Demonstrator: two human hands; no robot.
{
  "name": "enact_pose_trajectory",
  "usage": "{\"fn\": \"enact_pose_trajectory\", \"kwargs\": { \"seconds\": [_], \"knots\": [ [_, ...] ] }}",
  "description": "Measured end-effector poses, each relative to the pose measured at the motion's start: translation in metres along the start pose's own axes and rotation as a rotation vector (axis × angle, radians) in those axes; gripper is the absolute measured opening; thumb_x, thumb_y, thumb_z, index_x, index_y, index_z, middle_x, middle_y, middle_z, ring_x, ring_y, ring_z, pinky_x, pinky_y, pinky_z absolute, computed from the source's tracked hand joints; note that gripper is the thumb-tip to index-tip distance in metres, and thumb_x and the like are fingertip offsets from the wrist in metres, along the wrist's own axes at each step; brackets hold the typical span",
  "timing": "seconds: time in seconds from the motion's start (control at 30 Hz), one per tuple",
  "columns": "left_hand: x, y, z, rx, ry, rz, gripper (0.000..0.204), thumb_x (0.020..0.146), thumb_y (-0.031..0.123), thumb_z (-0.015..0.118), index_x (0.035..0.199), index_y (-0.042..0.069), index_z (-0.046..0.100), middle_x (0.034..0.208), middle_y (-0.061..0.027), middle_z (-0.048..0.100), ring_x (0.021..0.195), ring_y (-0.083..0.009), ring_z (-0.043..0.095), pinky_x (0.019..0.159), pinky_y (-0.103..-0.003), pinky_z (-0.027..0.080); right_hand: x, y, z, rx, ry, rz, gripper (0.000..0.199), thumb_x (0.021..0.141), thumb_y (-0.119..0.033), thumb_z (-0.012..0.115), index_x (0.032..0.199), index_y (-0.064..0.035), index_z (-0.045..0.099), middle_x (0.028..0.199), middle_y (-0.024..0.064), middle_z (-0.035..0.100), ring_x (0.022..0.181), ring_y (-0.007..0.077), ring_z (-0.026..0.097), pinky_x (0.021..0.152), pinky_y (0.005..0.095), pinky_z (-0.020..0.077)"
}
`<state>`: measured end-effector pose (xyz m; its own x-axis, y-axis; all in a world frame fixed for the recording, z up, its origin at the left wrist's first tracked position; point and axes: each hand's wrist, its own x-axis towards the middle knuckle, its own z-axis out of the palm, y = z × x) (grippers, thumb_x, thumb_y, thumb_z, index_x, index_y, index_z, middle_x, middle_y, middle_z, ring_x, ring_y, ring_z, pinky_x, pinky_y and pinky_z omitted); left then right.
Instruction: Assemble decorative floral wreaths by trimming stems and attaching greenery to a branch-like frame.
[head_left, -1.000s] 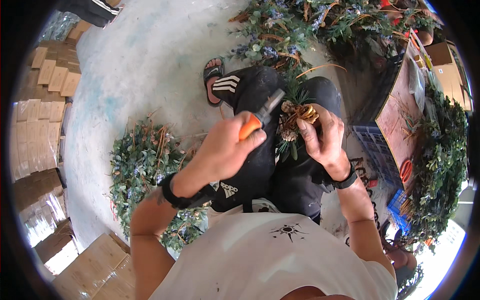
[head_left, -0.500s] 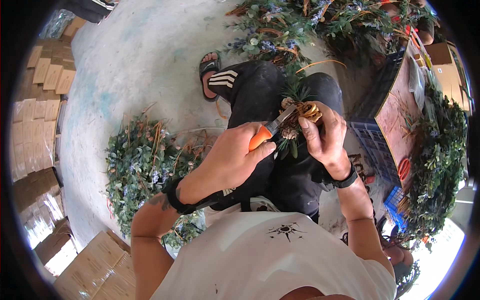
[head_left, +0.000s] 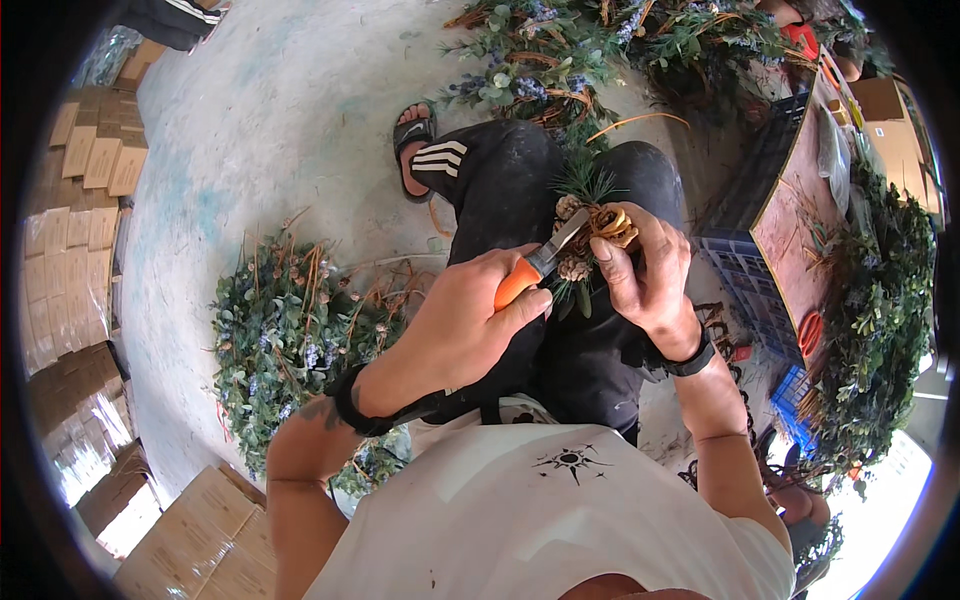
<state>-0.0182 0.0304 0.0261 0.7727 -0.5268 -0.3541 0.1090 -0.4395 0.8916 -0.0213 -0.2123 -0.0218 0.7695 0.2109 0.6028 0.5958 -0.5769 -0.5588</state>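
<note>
My left hand [head_left: 470, 312] is closed around the orange handle of a pair of pliers [head_left: 518, 284], with their grey metal jaws [head_left: 567, 234] pointing up and right. The jaw end meets a small decorative bunch [head_left: 572, 268] of pine cones and green needles above my knees. From the other side my right hand [head_left: 647, 272] pinches the bunch at a yellow-brown curled dried piece [head_left: 614, 226] between thumb and fingers. What lies right at the jaw tips is too small to tell.
Leafy garlands with blue flowers [head_left: 285, 340] lie on the floor at my left, and more foliage [head_left: 560, 60] lies ahead. At right a pinkish board [head_left: 785, 230] with red-handled scissors [head_left: 809, 332] rests by blue crates [head_left: 745, 270]. Cardboard boxes [head_left: 65, 260] line the left. Other people show at the edges.
My hands, the pliers and the bunch stay almost in place, shifting very slightly. The bunch's needles have tipped a little to the left. My grips look the same.
</note>
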Motion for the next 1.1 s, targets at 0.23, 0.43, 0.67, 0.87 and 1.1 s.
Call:
{"fn": "enact_pose_trajectory", "kwargs": {
  "seconds": [0.23,0.43,0.67,0.87,1.1],
  "knots": [
    [0.009,-0.004,-0.003,0.043,-0.003,0.062,0.037,0.099,0.029,0.068,0.113,-0.005,0.065,0.085,-0.0168,0.069,0.084,-0.0328,0.07,0.078,-0.041,0.052,0.001,0.0,-0.003,0.003,-0.032,0.028,0.041,0.085,-0.008,0.081,0.118,0.0056,0.061,0.082,0.0148,0.068,0.06,0.028,0.065,0.057,0.0368,0.0519],
    [0.048,-0.026,-0.053,-0.553,-0.699,-0.252,0.036,0.102,0.031,0.066,0.105,-0.004,0.071,0.081,-0.0057,0.069,0.065,-0.0149,0.066,0.066,-0.029,0.051,-0.005,0.0,0.0,-0.001,-0.002,-0.054,0.042,0.086,-0.007,0.08,0.12,0.0064,0.06,0.088,0.0169,0.071,0.066,0.0309,0.068,0.06,0.038,0.0536],
    [0.05,-0.023,-0.05,0.046,-0.38,-0.015,0.033,0.097,0.029,0.069,0.098,-0.003,0.07,0.077,-0.0102,0.07,0.072,-0.0203,0.067,0.072,-0.036,0.051,-0.005,0.001,-0.008,-0.015,-0.03,0.061,0.039,0.087,-0.01,0.079,0.119,0.0062,0.063,0.093,0.0166,0.073,0.074,0.0333,0.07,0.066,0.0395,0.0557],
    [0.038,-0.028,-0.036,-0.094,-0.257,-0.016,0.026,0.099,0.025,0.069,0.094,0.0,0.068,0.08,-0.0059,0.069,0.076,-0.0146,0.066,0.073,-0.032,0.052,-0.007,0.001,-0.009,-0.003,-0.095,0.132,0.039,0.087,-0.015,0.079,0.118,0.0041,0.065,0.095,0.0163,0.074,0.078,0.0336,0.072,0.071,0.0398,0.0563],
    [0.042,-0.025,-0.037,-0.01,-0.272,0.049,0.027,0.099,0.026,0.071,0.092,0.0,0.068,0.075,-0.0055,0.067,0.069,-0.0139,0.063,0.068,-0.032,0.05,-0.015,0.002,-0.008,0.016,-0.079,0.211,0.039,0.089,-0.018,0.078,0.119,0.0037,0.065,0.1,0.0157,0.075,0.081,0.032,0.072,0.074,0.0386,0.0551]
  ]
}}
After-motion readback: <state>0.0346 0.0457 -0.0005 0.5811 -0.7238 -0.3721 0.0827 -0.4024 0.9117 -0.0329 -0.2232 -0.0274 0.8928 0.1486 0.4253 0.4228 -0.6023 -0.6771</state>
